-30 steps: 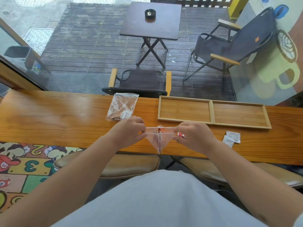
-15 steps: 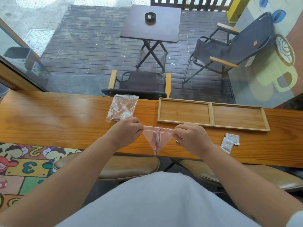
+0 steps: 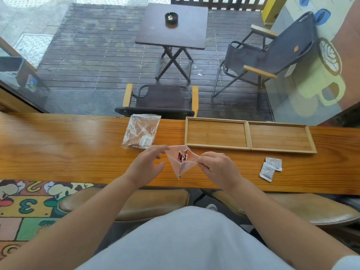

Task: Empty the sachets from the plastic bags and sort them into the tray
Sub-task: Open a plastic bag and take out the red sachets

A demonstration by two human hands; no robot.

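head view: a person seated at a long wooden counter [image 3: 58, 149] holds a small clear plastic bag [image 3: 180, 165] above its near edge, the bag's mouth pulled wide and red-and-black sachets [image 3: 182, 155] showing inside. the right hand [image 3: 219, 168] pinches the bag's right rim between thumb and curled fingers. the left hand [image 3: 148, 164] sits at the left rim with fingers loosely extended, fingertips touching the plastic; whether it grips cannot be told. on the far side of the counter, right of the hands, lies a two-compartment wooden tray [image 3: 247, 135], both sections bare. a second clear bag [image 3: 141, 131] with pale sachets inside lies flat just left of the tray. two white sachets [image 3: 270, 168] rest on the counter near the tray's right end, overlapping each other. beyond the glass, a dark folding table [image 3: 175, 28] carries a black ashtray [image 3: 171, 18].
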